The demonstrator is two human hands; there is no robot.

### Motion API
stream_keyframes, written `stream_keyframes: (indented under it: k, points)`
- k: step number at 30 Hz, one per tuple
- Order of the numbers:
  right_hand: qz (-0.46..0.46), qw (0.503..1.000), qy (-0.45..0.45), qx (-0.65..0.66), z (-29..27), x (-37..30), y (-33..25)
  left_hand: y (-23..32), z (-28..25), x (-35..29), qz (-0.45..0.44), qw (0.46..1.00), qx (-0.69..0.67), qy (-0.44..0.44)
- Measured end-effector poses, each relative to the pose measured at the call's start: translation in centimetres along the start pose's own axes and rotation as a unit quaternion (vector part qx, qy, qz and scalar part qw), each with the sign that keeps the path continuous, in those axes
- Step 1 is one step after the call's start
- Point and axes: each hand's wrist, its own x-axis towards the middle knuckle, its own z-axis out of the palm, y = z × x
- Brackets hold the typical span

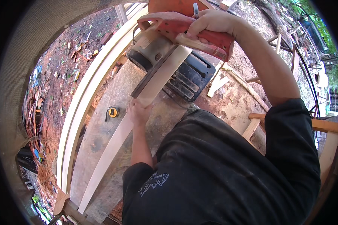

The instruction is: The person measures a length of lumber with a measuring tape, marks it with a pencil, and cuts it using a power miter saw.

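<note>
My right hand [214, 24] is wrapped round the red handle of a power saw [172, 24]. A slim grey-blue tip sticks up beside its fingers; I cannot make out what it belongs to. The saw's rounded motor [150, 50] and slotted black base [191, 77] show below the handle. A long pale wooden strip [109, 157] runs from the lower left up onto the base, along a dark straight fence [154, 73]. Close to the fence's near end, my left hand [139, 112] is closed round the strip. The blade is hidden from view.
Left of the strip, a yellow and black tape measure [112, 112] lies on the worn workbench [95, 129]. Long pale boards [84, 90] run along the bench's left side. Offcuts [218, 86] and sawdust cover the ground at right, near a wooden frame [257, 123]. Debris litters the ground at left.
</note>
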Motion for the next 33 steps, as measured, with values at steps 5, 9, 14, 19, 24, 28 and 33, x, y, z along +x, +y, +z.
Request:
stream_keyframes:
  k: [5, 9, 14, 19, 24, 28, 33]
  points:
    - [0.005, 1.000, 0.017, -0.001, 0.31, -0.46, -0.49, -0.25, -0.01, -0.07, 0.025, 0.999, -0.013, 0.016]
    - [0.002, 1.000, 0.013, 0.003, 0.36, -0.32, -0.38, -0.49, 0.24, -0.12, 0.031, 0.999, -0.014, 0.027]
    - [0.005, 1.000, 0.011, 0.001, 0.23, -0.34, -0.35, 0.00, -0.17, -0.13, 0.034, 0.999, 0.003, 0.025]
    - [-0.002, 0.999, 0.031, -0.016, 0.30, -0.39, -0.29, -0.03, -0.08, -0.17, 0.035, 0.999, -0.001, 0.030]
    - [0.000, 0.999, 0.034, -0.016, 0.45, -0.71, -0.49, -0.31, 0.16, -0.10, 0.049, 0.998, 0.001, 0.033]
    - [0.011, 0.999, 0.026, -0.027, 0.34, -0.62, -0.68, -0.26, 0.03, -0.25, 0.052, 0.998, 0.005, 0.038]
    - [-0.001, 1.000, 0.013, -0.010, 0.12, -0.28, -0.02, 0.36, -0.44, -0.17, 0.035, 0.999, 0.016, 0.019]
